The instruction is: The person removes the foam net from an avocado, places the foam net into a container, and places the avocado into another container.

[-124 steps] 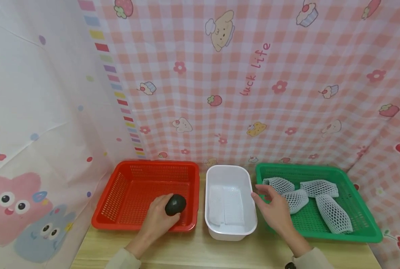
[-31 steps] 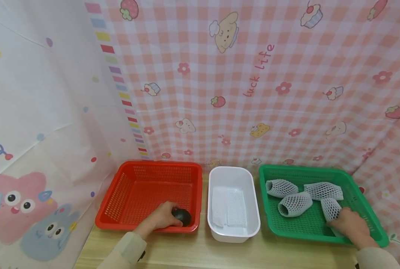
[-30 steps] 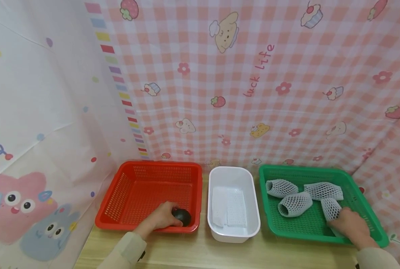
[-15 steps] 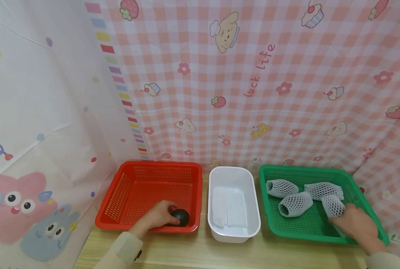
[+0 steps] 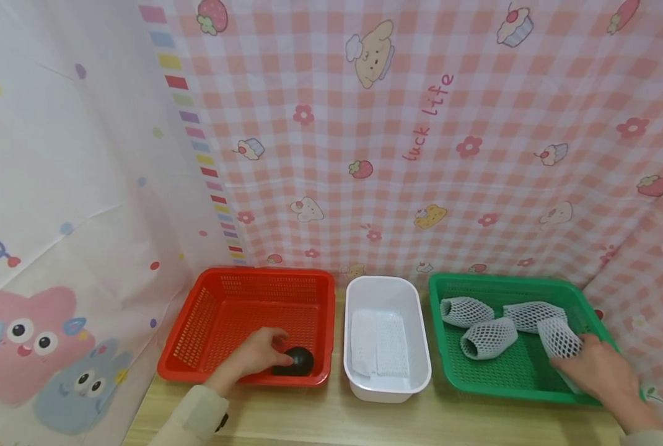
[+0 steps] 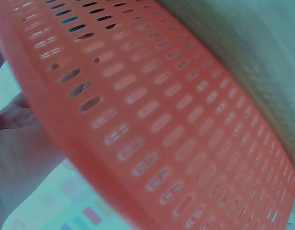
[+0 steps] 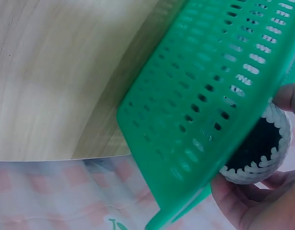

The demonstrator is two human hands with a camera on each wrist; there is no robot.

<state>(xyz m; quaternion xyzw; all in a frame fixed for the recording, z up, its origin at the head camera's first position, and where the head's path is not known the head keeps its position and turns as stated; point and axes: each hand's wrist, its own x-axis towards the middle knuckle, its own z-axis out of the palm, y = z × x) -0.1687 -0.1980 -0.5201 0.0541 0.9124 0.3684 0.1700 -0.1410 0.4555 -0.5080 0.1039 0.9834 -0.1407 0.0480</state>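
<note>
In the head view my left hand reaches into the red basket. Its thumb is at a dark, rounded fruit like an avocado, with the fingers apart from it. The left wrist view shows mostly the basket's wall, with part of the hand behind the rim. Over the green basket, my right hand grips a white foam fruit net. The right wrist view shows fingers and thumb around the net; its open end is dark inside, and I cannot tell what it contains.
A white plastic tub stands between the two baskets, with whitish flat pieces at its bottom. Several other foam nets lie in the green basket. The baskets stand on a wooden table against a checked cloth.
My right hand has gone from beside the white tub to the green basket and now shifts the gripped net rightward. My left hand held the dark fruit, lowered it, and has drawn back left.
</note>
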